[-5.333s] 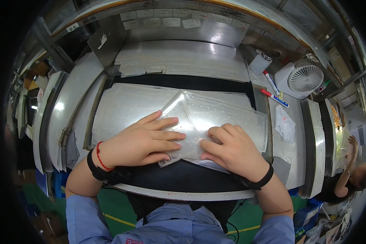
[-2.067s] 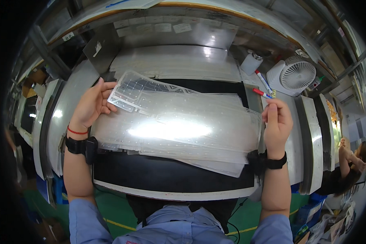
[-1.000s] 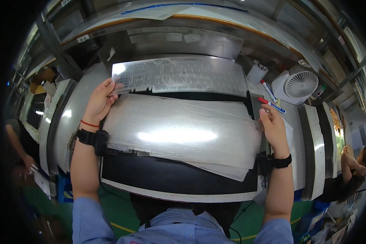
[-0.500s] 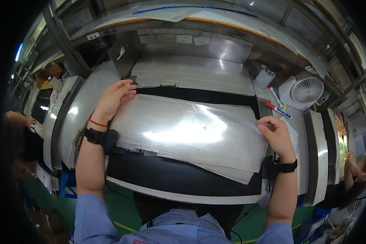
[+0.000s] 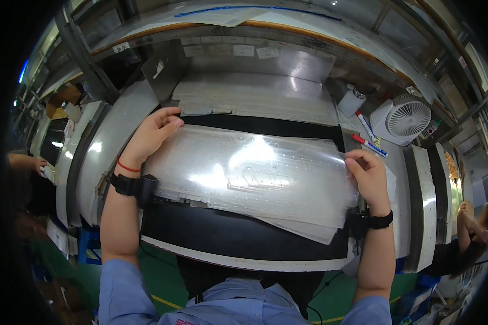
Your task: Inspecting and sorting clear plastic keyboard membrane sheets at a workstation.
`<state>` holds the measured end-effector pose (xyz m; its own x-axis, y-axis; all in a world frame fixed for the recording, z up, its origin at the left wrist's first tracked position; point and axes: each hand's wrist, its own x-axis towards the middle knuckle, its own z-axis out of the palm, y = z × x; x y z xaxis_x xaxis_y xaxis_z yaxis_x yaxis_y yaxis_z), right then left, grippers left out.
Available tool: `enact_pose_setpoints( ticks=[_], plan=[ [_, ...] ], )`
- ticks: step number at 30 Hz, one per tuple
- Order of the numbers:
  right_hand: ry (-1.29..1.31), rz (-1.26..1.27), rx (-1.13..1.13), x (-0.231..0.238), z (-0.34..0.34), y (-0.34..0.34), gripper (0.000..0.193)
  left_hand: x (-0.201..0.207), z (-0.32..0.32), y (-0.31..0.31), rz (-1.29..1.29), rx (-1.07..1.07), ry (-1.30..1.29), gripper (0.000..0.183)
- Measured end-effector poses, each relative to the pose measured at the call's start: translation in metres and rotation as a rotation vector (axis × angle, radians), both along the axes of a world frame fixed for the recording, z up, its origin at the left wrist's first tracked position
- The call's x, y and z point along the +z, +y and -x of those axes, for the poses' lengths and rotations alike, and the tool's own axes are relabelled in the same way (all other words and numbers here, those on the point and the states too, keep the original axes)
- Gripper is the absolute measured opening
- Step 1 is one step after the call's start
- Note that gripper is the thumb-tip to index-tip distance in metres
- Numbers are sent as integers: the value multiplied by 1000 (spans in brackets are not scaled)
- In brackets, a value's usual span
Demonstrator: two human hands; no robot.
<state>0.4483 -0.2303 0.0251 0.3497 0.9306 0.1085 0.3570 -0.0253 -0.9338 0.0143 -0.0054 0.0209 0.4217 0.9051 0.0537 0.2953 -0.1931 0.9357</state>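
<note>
A stack of thin, clear plastic sheets [image 5: 244,184] lies slightly askew across a black mat [image 5: 222,233] on the bench, bright with reflected light. At the upper left corner, my left hand [image 5: 156,132] has its thumb and fingers closed on the edge of the top sheet. My right hand [image 5: 370,176] pinches that sheet's right edge between thumb and curled fingers. The sheet looks slightly bowed between my hands. Beneath it, the lower sheets fan out toward the front right. Both wrists wear black bands with small devices.
Behind the mat rests another stack of flat sheets [image 5: 255,97]. To the right are a white fan [image 5: 404,120], a white bottle [image 5: 352,102] and a red-capped marker [image 5: 366,144]. A shelf [image 5: 255,24] overhangs the back. Other people work at both sides.
My left fingers have closed from a looser spread onto the sheet's corner. The right hand has shifted slightly up. Reflections on the top sheet have moved and split as it flexes.
</note>
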Motion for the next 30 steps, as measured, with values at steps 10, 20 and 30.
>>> enact_pose_setpoints(
  ticks=[10, 20, 30],
  plan=[
    [88, 11, 1, -1, 2, 1, 13, -4, 13, 9, 81, -87, -176, 24],
    [212, -97, -18, -7, -2, 4, 28, -10, 16, 17, 106, 7, -265, 21],
    [195, -37, 3, -3, 0, 2, 18, -15, 12, 21, 142, 87, -370, 20]
  ],
)
